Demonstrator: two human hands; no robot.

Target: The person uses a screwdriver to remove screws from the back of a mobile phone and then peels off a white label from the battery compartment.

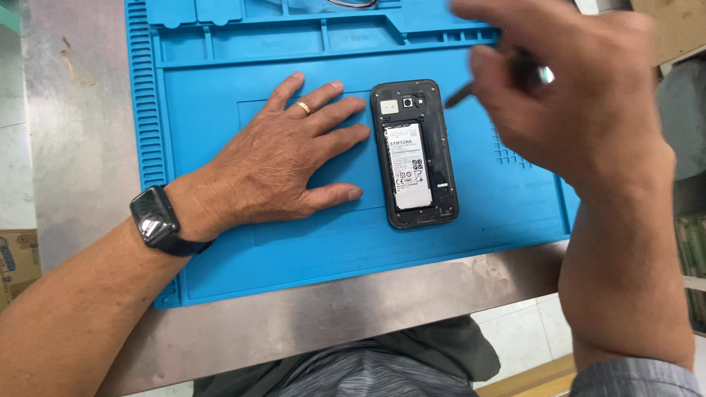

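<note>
Steel table (81, 132), brushed, scuffed, dull glare along its top. Blue mat (220, 257) spread on it, ridged at the left edge, shallow trays along the far side. Pale tiled floor (529, 331) below. Cardboard box (18, 261) at left.

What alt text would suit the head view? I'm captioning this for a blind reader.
A phone with its back cover off, battery showing, lies on a blue work mat on a metal table. The left hand, with a ring and wristwatch, rests flat on the mat beside it; the blurred right hand holds a thin tool above the phone's top.
</note>
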